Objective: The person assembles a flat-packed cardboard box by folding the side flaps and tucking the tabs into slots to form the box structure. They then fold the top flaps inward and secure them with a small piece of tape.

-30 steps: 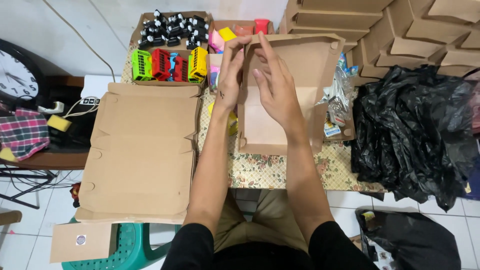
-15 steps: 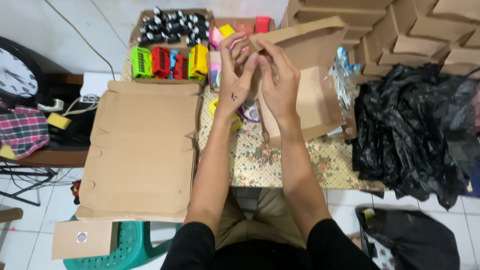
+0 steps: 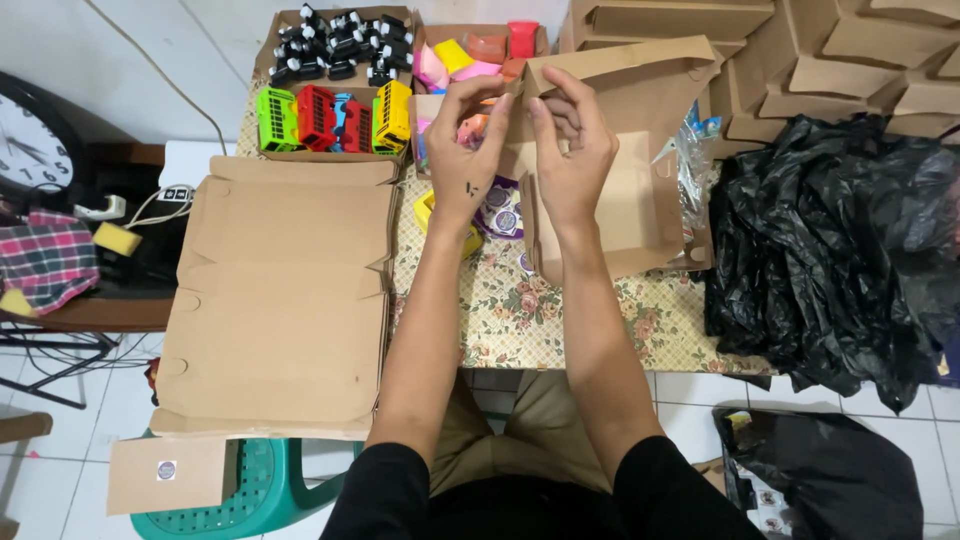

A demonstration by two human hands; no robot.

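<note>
Both hands pinch a flap of the cardboard box [image 3: 620, 170]: left hand [image 3: 467, 150] and right hand [image 3: 570, 150] with fingers closed on it, raised above the surface [image 3: 530, 310], wrists bent inward.

A single head-worn camera looks steeply down from close above the floral-clothed table [image 3: 560, 320], its far edge toward the frame's top.

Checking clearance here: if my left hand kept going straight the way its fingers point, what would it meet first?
Probably the tray of pink, yellow and orange toy pieces just beyond the left hand, which grips the cardboard box edge. Depth is unclear from above.
</note>
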